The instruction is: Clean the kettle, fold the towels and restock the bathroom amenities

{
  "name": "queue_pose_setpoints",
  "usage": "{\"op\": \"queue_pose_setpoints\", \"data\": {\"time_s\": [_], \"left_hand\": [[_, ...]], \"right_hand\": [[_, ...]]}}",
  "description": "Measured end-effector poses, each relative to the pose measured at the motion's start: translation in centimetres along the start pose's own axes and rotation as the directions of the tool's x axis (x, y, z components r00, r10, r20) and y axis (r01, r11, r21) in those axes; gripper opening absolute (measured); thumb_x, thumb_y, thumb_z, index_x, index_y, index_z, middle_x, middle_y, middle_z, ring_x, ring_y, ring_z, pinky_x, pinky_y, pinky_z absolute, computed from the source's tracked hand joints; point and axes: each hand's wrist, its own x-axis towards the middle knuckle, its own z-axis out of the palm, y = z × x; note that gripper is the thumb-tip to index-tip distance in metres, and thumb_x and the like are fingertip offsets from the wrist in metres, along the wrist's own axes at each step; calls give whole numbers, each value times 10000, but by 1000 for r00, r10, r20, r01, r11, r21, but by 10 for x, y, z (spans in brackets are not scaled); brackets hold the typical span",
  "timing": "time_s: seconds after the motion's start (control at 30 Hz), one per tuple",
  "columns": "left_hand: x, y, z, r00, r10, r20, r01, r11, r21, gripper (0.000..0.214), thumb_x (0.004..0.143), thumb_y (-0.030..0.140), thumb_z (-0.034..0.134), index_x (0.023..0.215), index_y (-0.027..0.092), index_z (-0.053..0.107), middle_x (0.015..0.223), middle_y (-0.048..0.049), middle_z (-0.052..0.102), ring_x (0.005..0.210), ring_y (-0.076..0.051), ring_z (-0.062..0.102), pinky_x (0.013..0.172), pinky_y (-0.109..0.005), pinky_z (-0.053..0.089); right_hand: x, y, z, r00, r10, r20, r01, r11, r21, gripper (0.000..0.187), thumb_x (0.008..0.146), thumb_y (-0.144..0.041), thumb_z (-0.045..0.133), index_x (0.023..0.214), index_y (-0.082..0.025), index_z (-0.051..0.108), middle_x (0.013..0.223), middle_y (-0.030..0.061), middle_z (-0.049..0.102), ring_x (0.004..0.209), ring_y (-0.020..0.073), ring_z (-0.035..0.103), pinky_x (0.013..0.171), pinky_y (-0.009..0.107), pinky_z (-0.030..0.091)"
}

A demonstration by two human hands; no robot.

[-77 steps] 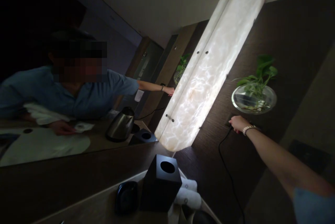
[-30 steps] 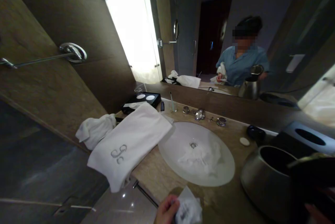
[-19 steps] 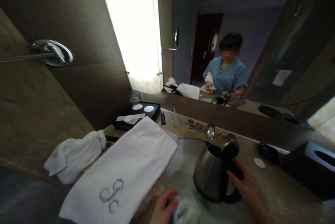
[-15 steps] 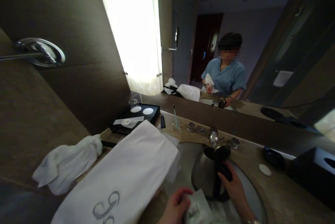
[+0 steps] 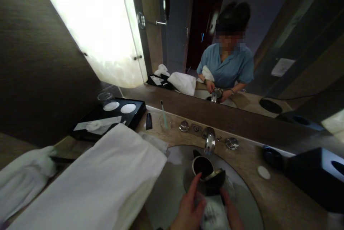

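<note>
Sink (image 5: 168, 187) near centre; kettle (image 5: 203, 168) in it, lid open, just below faucet (image 5: 209, 140). Right hand (image 5: 231, 212) curled on kettle's black handle, grip partly hidden. Left hand (image 5: 188, 209) half-closed on white printed cloth (image 5: 213, 217), index finger touching kettle.

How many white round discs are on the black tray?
2. One disc lies near the glass; the other disc lies just right of it on the tray. None seem hidden.
</note>
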Motion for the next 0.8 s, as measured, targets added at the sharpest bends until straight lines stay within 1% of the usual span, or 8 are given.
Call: {"op": "queue_pose_setpoints", "data": {"time_s": [0.1,0.23,0.3,0.37,0.5,0.6,0.7,0.8], "left_hand": [[3,0,2,996,22,85,-24,999,25,851,866,285,563,1638,48,294,871,-58,619,755,-181,541,741,-302,422],[4,-5,8,994,14,110,-17,999,31,946,851,286,586,1661,20,177,872,-82,673,741,-191,604,712,-298,438],[4,-7,12,993,9,116,-16,998,66,958,849,248,566,1670,18,127,856,-82,698,737,-190,625,717,-297,449],[4,-10,14,990,3,140,-16,995,96,991,815,203,564,1674,26,103,876,-96,730,751,-195,645,729,-303,457],[6,-15,16,977,-73,202,52,993,109,1059,747,175,583,1675,53,88,953,-139,780,770,-227,686,697,-321,463],[7,-8,16,969,-80,234,59,994,92,1033,784,206,575,1667,42,64,1025,-190,792,844,-276,726,715,-351,486],[8,4,15,954,-129,271,102,989,111,1052,757,172,571,1647,-8,40,1095,-251,785,951,-342,748,805,-412,523],[9,13,14,942,-149,302,124,987,98,1063,743,153,572,1640,-19,29,1133,-275,775,1016,-371,747,865,-448,533]], "right_hand": [[15,-14,-29,994,-53,-91,54,998,10,436,868,-518,598,1205,-303,772,1260,104,764,1189,327,723,955,435,649],[102,-27,-108,964,-93,-250,28,968,-249,507,987,-511,477,1347,-202,656,1345,159,686,1236,300,672,1084,465,562],[160,-25,-143,976,-91,-200,-10,890,-456,582,992,-505,430,1395,-118,594,1364,235,641,1224,343,655,1056,502,549],[209,-19,-162,1000,-2,-3,0,780,-625,558,990,-486,431,1354,-101,606,1270,253,681,1111,362,691,957,500,560],[257,-7,-166,919,158,361,156,695,-702,375,964,-410,521,1154,-134,690,1040,191,767,909,307,733,843,406,527],[261,-7,-164,884,110,455,276,661,-697,379,951,-243,470,1239,-157,699,1131,178,761,927,263,742,810,352,510],[259,-14,-162,845,69,530,429,506,-748,503,929,-107,383,1299,-219,705,1208,158,737,923,262,746,802,372,515],[258,-20,-161,834,-27,551,514,400,-759,545,911,-59,382,1285,-257,724,1267,138,730,1068,292,730,928,444,528]]}}
